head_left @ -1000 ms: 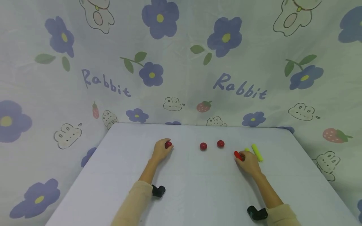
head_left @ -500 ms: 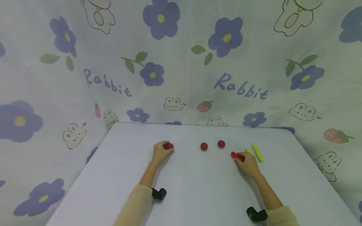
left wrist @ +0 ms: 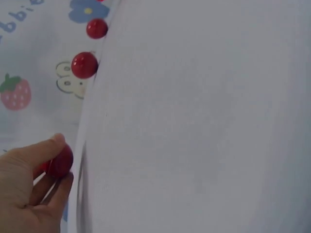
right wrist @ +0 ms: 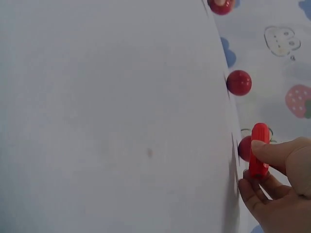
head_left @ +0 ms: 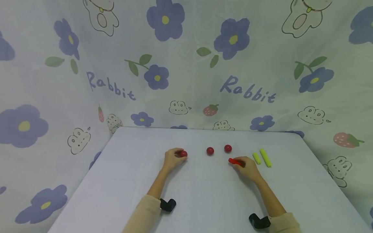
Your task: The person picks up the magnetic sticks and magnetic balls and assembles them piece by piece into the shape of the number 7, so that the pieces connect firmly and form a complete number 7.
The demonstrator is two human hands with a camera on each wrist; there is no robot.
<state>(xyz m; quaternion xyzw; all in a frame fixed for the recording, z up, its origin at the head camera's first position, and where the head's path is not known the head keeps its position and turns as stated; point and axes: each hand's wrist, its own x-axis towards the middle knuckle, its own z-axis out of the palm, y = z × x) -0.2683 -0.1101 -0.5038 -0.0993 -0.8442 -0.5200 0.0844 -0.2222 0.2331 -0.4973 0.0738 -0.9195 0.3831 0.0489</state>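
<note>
Both hands have drawn closer together since the earlier frame: the left hand [head_left: 172, 159] has shifted rightward, its thumb and fingers pinching a glossy red ball [left wrist: 61, 162], while the right hand [head_left: 248, 167] has shifted leftward, pinching a short red stick [right wrist: 260, 151] between thumb and fingers. Two other red balls [head_left: 210, 150] sit on the white table [head_left: 198, 194], between and beyond the hands. Right of the right hand lie two yellow-green sticks [head_left: 265, 158], one shorter.

Red balls [head_left: 210, 151]: three. Red stick [head_left: 234, 161]: one. Yellow sticks [head_left: 265, 158]: two. Hands [head_left: 173, 160]: two. Sleeves [head_left: 145, 212]: two. Black wrist devices [head_left: 168, 205]: two. Surface [head_left: 201, 194]: one.
</note>
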